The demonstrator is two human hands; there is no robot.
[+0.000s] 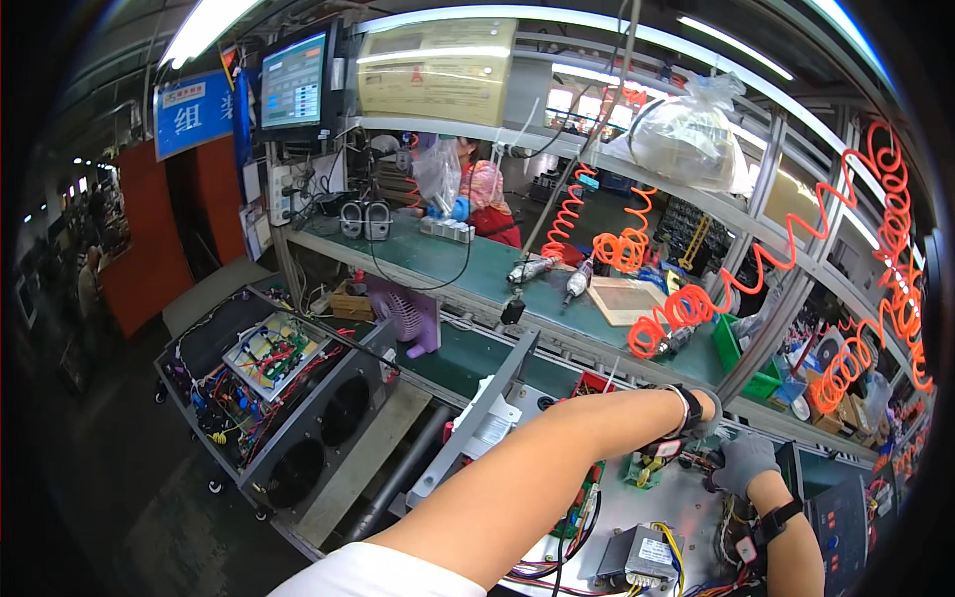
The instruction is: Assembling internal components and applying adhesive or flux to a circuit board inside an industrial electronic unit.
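Observation:
Both my hands wear grey gloves and reach into an open metal chassis (617, 507) at the lower right. My left hand (708, 413) is at its far side, near a small green circuit board (642, 472); its fingers are hidden from view. Close to it, my right hand (746, 464) has its fingers curled down by some wires and small parts; what they grip is too small to make out. A silver box-shaped component (639, 557) with yellow and blue wires sits nearer me in the chassis. A dark control panel (841, 527) stands at its right.
Another open unit (279, 358) with boards, wires and fans stands at the left. Pneumatic screwdrivers (577, 284) lie on the green shelf (438, 259) beneath orange coiled hoses (622, 249). A green bin (746, 363) and a monitor (295, 80) are nearby. A person (482, 194) works behind the shelf.

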